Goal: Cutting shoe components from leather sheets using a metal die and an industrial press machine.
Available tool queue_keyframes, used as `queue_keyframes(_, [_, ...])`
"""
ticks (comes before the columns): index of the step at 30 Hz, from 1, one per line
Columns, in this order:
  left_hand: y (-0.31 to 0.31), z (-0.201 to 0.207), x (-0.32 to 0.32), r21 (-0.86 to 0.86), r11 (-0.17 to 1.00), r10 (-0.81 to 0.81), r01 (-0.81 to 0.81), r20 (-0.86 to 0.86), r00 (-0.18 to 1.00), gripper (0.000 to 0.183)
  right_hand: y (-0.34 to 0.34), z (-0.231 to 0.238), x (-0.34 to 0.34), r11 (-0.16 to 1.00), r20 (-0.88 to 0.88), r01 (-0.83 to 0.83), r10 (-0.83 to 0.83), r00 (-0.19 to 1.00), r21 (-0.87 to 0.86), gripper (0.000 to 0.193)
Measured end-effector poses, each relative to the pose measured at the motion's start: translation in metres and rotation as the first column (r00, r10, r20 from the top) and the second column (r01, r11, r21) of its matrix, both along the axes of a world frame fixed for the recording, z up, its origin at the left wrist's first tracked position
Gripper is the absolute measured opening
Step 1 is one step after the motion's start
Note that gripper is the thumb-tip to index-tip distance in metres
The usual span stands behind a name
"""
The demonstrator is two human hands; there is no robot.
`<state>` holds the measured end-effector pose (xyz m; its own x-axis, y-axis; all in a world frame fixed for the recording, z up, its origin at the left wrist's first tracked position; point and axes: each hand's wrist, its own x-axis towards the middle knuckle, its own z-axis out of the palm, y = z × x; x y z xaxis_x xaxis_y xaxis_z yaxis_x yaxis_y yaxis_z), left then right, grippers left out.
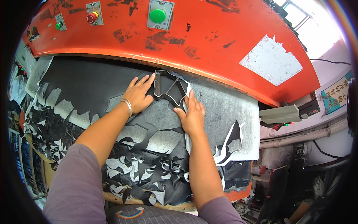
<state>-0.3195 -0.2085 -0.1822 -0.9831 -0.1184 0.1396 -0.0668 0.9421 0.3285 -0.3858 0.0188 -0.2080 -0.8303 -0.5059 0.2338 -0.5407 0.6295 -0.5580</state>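
A metal-edged cutting die [171, 86] with crossing inner bars lies on the black sheet material [85, 80], close under the press's front edge. My left hand [138, 96] rests flat beside the die's left side, fingers stretched out, fingertips and thumb close to its edge. At the die's lower right corner is my right hand [193, 116], its fingers extended along the right side and its thumb apart, pointing toward the lower edge. A strip of the sheet's white underside shows next to those fingers. Neither hand is wrapped around anything.
The orange press [209, 44] spans the far side, with a green button [157, 16] and a red knob [92, 17]. Black and white offcuts [149, 171] pile along the near edge. A pale cutting board [248, 140] reaches right, with a curled scrap [233, 138] on it.
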Motion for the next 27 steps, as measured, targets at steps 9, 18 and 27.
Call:
queue_keyframes(9, [0.001, -0.001, -0.001, 0.145, 0.989, 0.045, -0.030, -0.101, 0.994, 0.080, 0.004, 0.009, -0.006, 0.993, 0.037, -0.016, 0.020, 0.999, -0.115, 0.100])
queue_keyframes(18, [0.007, 0.002, -0.004, 0.175, 0.984, 0.035, -0.020, -0.084, 0.996, 0.082, 0.009, 0.009, -0.010, 0.992, 0.019, -0.027, 0.029, 0.999, -0.123, 0.102])
queue_keyframes(27, [0.006, 0.004, 0.002, 0.137, 0.990, 0.038, -0.029, -0.065, 0.997, 0.082, 0.007, 0.007, -0.008, 0.996, 0.009, -0.031, 0.032, 0.999, -0.089, 0.097])
